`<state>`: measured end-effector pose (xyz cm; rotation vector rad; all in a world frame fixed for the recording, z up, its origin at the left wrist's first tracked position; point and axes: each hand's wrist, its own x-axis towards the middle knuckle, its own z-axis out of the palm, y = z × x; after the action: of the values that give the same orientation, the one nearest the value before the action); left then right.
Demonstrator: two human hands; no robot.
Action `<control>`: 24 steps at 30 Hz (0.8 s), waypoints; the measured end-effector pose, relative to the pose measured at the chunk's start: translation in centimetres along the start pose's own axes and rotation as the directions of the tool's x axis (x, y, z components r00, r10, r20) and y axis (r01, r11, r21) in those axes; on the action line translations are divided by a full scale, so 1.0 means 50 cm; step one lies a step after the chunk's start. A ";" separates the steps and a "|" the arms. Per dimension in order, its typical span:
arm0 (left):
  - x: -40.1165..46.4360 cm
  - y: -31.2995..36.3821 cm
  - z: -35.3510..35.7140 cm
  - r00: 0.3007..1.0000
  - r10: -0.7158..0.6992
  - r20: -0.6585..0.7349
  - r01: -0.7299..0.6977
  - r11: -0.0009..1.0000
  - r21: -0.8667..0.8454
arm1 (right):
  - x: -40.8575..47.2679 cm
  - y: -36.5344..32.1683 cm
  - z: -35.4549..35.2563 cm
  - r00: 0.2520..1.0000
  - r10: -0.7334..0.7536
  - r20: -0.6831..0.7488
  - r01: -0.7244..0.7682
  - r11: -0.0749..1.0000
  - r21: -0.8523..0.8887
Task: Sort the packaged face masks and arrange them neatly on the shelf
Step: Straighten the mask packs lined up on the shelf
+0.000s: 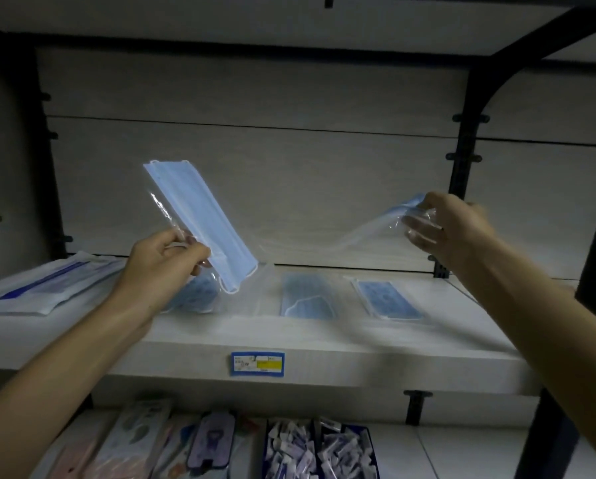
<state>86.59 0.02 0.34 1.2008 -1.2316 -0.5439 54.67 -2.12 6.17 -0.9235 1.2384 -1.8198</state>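
Note:
My left hand point(165, 261) pinches a light blue face mask in a clear bag point(199, 219), held tilted above the left part of the white shelf point(324, 344). My right hand point(441, 226) grips another clear mask bag point(407, 209) raised at the right; its blue mask is mostly hidden behind my fingers. Three more bagged blue masks lie flat on the shelf: one under my left hand point(196, 295), one in the middle point(306, 299), one to the right point(388, 299).
A large white packet with a blue stripe point(44, 285) lies at the shelf's left end. A blue and yellow price label point(257, 364) sits on the shelf's front edge. Below, packaged goods point(213, 440) and a tray of small wrapped items point(320, 451). Black uprights point(462, 167) frame the right side.

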 end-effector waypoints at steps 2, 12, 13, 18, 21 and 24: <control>0.023 -0.014 0.002 1.000 -0.002 0.015 0.002 1.000 -0.007 | 0.004 0.014 0.012 1.000 0.023 -0.012 -0.023 1.000 -0.014; 0.109 -0.038 0.047 0.976 0.064 0.207 -0.040 0.992 -0.120 | -0.013 0.107 -0.002 0.976 0.089 -0.199 -0.093 0.996 -0.011; 0.116 -0.039 0.053 0.972 0.065 0.226 -0.035 0.990 -0.133 | -0.017 0.118 -0.002 0.973 0.090 -0.211 -0.101 0.994 -0.044; 0.140 -0.063 0.068 0.945 0.089 0.314 -0.058 0.993 -0.105 | -0.030 0.166 -0.016 0.965 0.035 -0.259 -0.124 0.934 -0.336; 0.146 -0.075 0.070 0.934 0.111 0.339 -0.081 0.992 -0.102 | -0.036 0.175 -0.029 0.962 -0.070 -0.264 -0.086 0.841 -0.535; 0.153 -0.082 0.068 0.926 0.121 0.356 -0.086 0.990 -0.114 | -0.043 0.180 -0.040 0.960 -0.146 -0.240 -0.065 0.716 -0.695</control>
<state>87.00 -9.25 -0.55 0.9724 -1.5540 -0.7613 55.55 -1.77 -3.25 -1.1090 2.1984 -1.5381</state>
